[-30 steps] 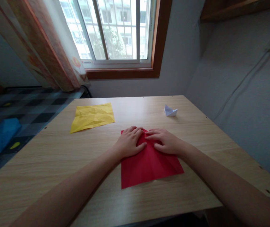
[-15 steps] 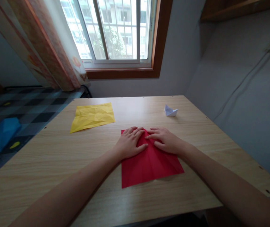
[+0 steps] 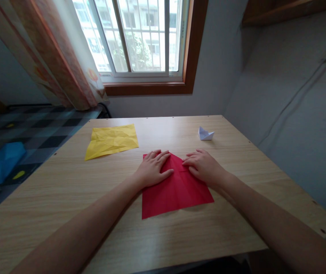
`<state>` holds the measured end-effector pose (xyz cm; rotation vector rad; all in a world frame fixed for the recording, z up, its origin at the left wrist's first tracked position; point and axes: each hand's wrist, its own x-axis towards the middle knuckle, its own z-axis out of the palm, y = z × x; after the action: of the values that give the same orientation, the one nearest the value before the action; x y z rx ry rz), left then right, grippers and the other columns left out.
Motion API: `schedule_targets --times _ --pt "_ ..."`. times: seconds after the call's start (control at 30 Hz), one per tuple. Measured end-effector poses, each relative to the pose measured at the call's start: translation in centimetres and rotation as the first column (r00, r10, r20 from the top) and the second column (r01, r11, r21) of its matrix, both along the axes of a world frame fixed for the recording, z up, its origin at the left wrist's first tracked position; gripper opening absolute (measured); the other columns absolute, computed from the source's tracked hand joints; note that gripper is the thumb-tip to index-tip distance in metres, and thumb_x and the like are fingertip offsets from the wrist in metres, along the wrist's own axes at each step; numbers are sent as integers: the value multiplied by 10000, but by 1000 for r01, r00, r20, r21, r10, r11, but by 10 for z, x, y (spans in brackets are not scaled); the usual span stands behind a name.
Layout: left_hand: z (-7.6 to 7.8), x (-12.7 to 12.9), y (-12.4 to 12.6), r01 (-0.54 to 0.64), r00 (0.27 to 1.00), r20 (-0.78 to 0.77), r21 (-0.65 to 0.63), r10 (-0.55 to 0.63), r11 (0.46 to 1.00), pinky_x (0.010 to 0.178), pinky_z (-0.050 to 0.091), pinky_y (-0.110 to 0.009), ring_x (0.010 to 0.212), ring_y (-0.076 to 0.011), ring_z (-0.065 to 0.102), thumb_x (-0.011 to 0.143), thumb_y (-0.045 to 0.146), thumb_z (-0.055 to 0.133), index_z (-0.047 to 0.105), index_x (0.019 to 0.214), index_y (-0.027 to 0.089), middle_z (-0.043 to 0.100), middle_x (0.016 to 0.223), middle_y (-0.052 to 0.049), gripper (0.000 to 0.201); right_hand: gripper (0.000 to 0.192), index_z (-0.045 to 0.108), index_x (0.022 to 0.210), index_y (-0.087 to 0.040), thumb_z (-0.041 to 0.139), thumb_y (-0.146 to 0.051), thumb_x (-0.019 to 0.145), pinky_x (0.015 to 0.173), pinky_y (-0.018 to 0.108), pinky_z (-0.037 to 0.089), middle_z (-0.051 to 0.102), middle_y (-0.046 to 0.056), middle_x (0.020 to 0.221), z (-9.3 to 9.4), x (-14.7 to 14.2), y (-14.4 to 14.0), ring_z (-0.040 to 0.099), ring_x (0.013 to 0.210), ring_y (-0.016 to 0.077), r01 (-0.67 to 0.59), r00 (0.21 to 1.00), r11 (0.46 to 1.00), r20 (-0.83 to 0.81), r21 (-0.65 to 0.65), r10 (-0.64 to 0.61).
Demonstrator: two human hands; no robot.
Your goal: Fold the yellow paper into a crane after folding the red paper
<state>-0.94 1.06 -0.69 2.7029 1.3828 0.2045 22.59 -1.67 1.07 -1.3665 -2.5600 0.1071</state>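
Note:
A sheet of red paper (image 3: 177, 198) lies on the table in front of me. Its upper right corner is folded inward, making a slanted edge and a small flap. My left hand (image 3: 155, 168) rests flat on the paper's upper left part, fingers spread and thumb out. Over the folded right side lies my right hand (image 3: 204, 165), its slightly bent fingertips touching the flap near the slanted edge. No pinch shows in that hand, and part of the flap is hidden beneath it.
A creased yellow paper sheet (image 3: 113, 140) lies at the back left of the wooden table (image 3: 94, 190). A white folded paper boat (image 3: 205, 134) stands at the back right. Blue folded paper (image 3: 1, 161) rests on the checked bedding (image 3: 51, 127) to the left.
The red paper has shifted slightly left and away from me. My left hand moved with it, while my right hand slid right along the fold, uncovering the flap's slanted edge.

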Motion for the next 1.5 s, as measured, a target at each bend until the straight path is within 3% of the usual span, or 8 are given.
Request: schedule_targets --times 0.37,0.53,0.8,0.9,1.0,1.1,1.33,1.5 --pt "0 0 0 5 1000 1 -31 -5 999 1192 238 -486 1450 -323 294 923 576 470 412 1479 210 387 1568 -56 668 255 732 907 -192 480 -148 898 1118 509 198 753 107 1023 20 -15 -23 653 1056 245 134 959 990 259 -51 -116" --pt "0 0 0 10 1000 19 -15 -9 1000 1187 246 -501 1443 -324 313 920 573 482 426 1468 232 405 1557 -56 648 263 726 975 -147 470 -160 917 1104 557 224 734 172 1060 15 -20 -36 663 1021 289 172 940 984 305 -44 -150" --pt "-1 -1 -1 9 999 35 1 -9 1000 1176 252 -512 1431 -326 336 914 573 489 439 1458 243 422 1547 -54 638 243 740 760 -146 527 -85 859 1033 649 264 746 186 815 15 -24 -46 689 750 310 258 916 965 330 -51 -228" --pt "-1 -1 -1 6 999 32 1 -6 1000 1176 246 -516 1424 -327 344 915 570 490 440 1458 239 420 1548 -57 639 245 741 772 -128 520 -76 864 1033 652 264 738 198 795 16 -28 -47 684 770 325 306 904 952 309 9 -294" --pt "-1 -1 -1 15 1000 28 14 -15 1000 1175 257 -491 1423 -317 346 917 579 481 442 1456 233 425 1545 -59 642 260 729 1014 -106 495 -126 905 1058 619 279 725 235 1041 15 -33 -46 654 988 356 258 935 959 219 118 -279" --pt "-2 -1 0 17 1000 22 26 -17 1000 1176 266 -471 1422 -308 349 915 582 483 452 1449 226 438 1536 -63 643 361 640 1250 -106 485 -171 931 1099 573 284 620 211 1324 11 -37 -43 535 1243 356 114 983 979 123 166 -135" --pt "-2 -1 0 20 999 28 25 -21 999 1179 272 -485 1423 -315 352 914 559 498 459 1449 210 437 1535 -76 640 403 601 1331 -130 450 -154 957 1108 456 356 587 129 1400 -10 -30 -22 492 1328 276 -54 998 995 21 78 53" --pt "-1 -2 -1 30 999 44 23 -31 999 1184 268 -486 1422 -316 356 906 554 518 463 1447 210 444 1530 -83 644 417 575 1360 -142 448 -166 964 1127 520 327 570 125 1419 -20 -24 -12 481 1342 283 -58 998 997 -13 57 58"
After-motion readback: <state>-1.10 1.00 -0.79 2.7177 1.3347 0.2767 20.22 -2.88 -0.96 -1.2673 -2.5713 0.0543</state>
